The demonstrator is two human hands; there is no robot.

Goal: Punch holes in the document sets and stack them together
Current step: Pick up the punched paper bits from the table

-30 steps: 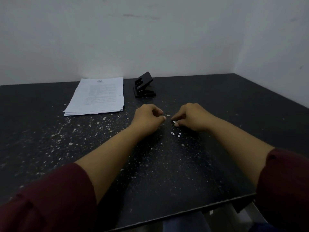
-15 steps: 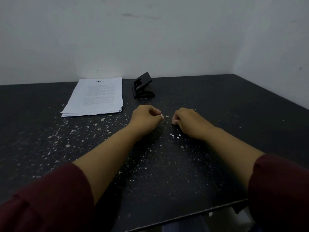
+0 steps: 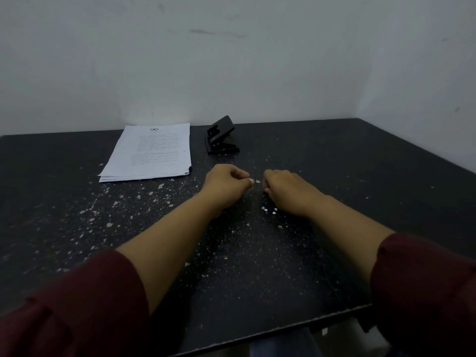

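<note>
Both forearms extended forward over the dark speckled table (image 3: 334, 176), dark red sleeves (image 3: 77, 313) pushed back toward the elbows. Left hand (image 3: 225, 184) resting on the tabletop, knuckles up, fingers curled into a loose fist, thumb tip pointing right toward a small white paper dot (image 3: 257, 181); whether anything is pinched inside the fist cannot be told. Right hand (image 3: 286, 190) likewise resting on the tabletop just right of the left, fingers curled under, fingertips down against the surface; any content of that grip hidden. Hands near each other but apart, with the paper dot lying in the gap between them. A few more white punched dots (image 3: 269, 210) scattered on the table just in front of the right wrist. No containers visible. Stack of document sets (image 3: 152, 150) lying flat at the far left of the table, near the wall (image 3: 231, 73), well apart from both hands: white printed sheets, a small round emblem at the top of the uppermost page, edges roughly aligned with the lower sheets fanned slightly at the near edge. Black hole punch (image 3: 222, 138) standing just right of the stack, beyond the left hand, lever raised at an angle, untouched by either hand.
</note>
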